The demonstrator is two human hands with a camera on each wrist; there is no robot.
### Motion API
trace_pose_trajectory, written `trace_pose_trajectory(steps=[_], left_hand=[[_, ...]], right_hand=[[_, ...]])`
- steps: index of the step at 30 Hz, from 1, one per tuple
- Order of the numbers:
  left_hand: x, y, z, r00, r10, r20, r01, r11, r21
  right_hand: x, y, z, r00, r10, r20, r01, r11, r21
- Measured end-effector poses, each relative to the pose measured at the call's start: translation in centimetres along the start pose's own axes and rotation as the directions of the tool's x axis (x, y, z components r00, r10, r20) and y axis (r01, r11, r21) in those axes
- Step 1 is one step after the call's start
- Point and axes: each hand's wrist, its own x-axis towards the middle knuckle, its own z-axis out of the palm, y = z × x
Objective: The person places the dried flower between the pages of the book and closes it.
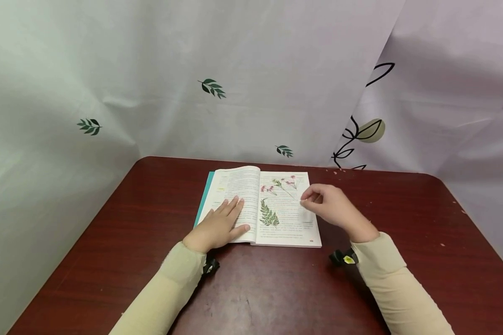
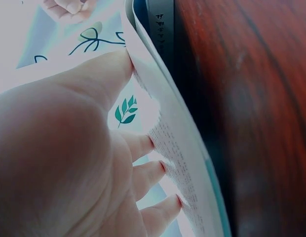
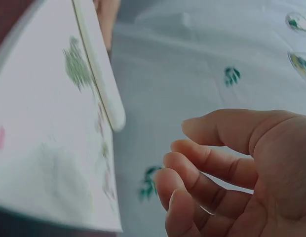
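An open book (image 1: 291,236) lies on the table, its printed left pages bulging up near the spine. My left hand (image 1: 216,228) rests on the left page with fingers spread, and in the left wrist view its fingertips touch the paper. On the right page is a green fern-like leaf (image 1: 269,215). Above it are small pink flowers (image 1: 292,181) and a thin green stem (image 1: 284,188) slanting down to the right. My right hand (image 1: 331,204) hovers at the page's right edge, near the stem's lower end. Its fingers are loosely bent; the right wrist view shows nothing between thumb and fingers.
The dark red-brown table (image 1: 260,298) spreads around the book on all sides. A pale curtain (image 1: 151,70) with printed leaves hangs behind the table and along its sides. The book's teal cover (image 1: 204,197) shows along the left edge.
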Motion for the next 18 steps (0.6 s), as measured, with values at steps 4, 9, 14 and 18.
trace_pose_trajectory(steps=[4, 9, 14, 18], left_hand=[[0.0, 0.0, 0.0, 1.0, 0.007, 0.0, -0.007, 1.0, 0.0], [0.1, 0.0, 0.0, 1.0, 0.013, -0.004, -0.013, 1.0, 0.006], [0.0, -0.1, 0.1, 1.0, 0.012, -0.007, -0.012, 1.0, 0.006], [0.0, -0.1, 0.1, 1.0, 0.014, -0.008, -0.014, 1.0, 0.005]], right_hand=[[0.0, 1.2, -1.7, 0.999, 0.027, -0.047, -0.03, 0.998, -0.059], [-0.5, 2.3, -3.9, 0.998, 0.057, -0.027, -0.06, 0.99, -0.124], [-1.0, 3.4, -5.7, 0.997, 0.078, -0.002, -0.077, 0.984, -0.16], [-1.3, 4.4, -6.8, 0.997, 0.076, -0.03, -0.08, 0.979, -0.187]])
